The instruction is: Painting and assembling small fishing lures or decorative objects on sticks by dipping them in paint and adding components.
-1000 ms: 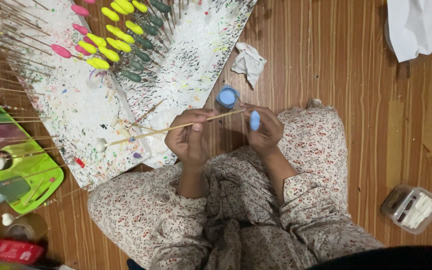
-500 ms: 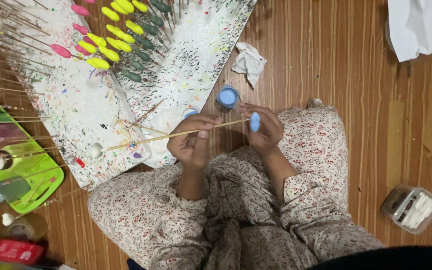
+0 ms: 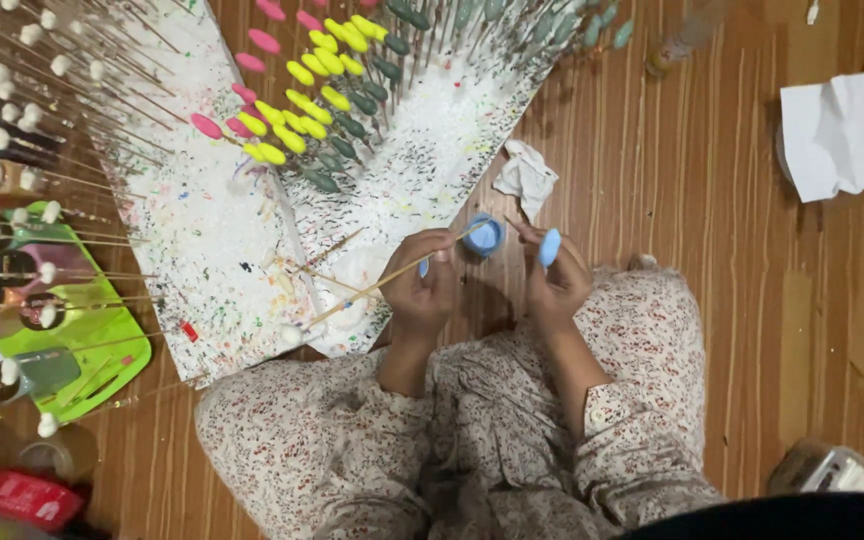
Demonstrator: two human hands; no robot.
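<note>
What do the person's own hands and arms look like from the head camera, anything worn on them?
Both are bare: the left hand and right hand show no gloves, and both forearms are uncovered with no sleeves in view. Rings or a watch are too small to tell.

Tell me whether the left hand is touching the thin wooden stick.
Touching. The head view shows the left hand with its fingers closed around the thin wooden stick.

Green tray (image 3: 112, 345) — crumpled white paper (image 3: 838, 135)

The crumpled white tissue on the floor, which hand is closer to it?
Right hand, just below the crumpled tissue. Left hand sits farther left, past the blue paint pot.
</note>
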